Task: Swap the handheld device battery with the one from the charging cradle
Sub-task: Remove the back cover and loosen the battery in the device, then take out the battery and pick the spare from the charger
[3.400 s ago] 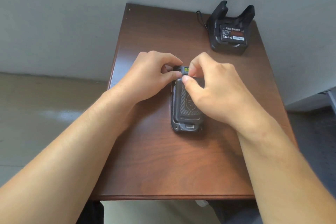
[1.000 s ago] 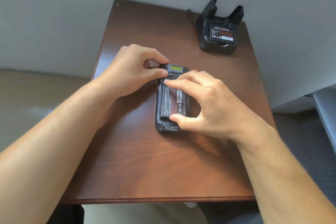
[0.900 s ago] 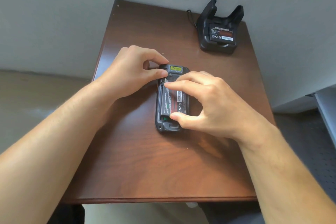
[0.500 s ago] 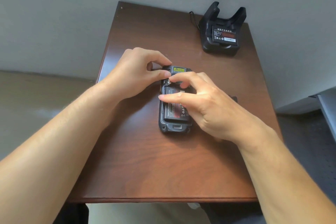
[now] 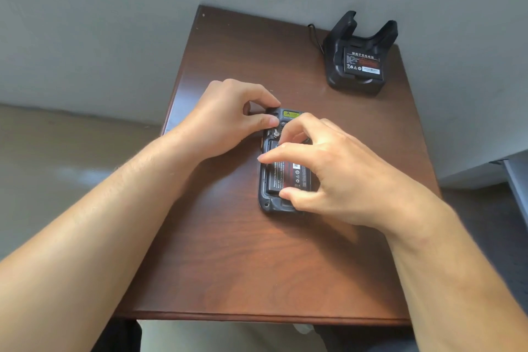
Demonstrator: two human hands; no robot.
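Observation:
The dark handheld device lies face down in the middle of the brown table, its back cover off. Its black and red battery shows in the open bay. My left hand pinches the device's top left corner. My right hand arches over the battery, thumb at its near end and fingertips at its far end. I cannot tell whether the battery has risen from the bay. The black charging cradle stands at the back right with a second battery in it.
A grey wall runs right behind the table. A thin black cable leaves the cradle toward the wall. The floor drops away on the left, and a grey object's edge shows at the far right.
The back cover seen 3.4 s ago is off and the battery is exposed. In the last second my right hand has shifted its fingers along the battery; my left hand has stayed on the device's top.

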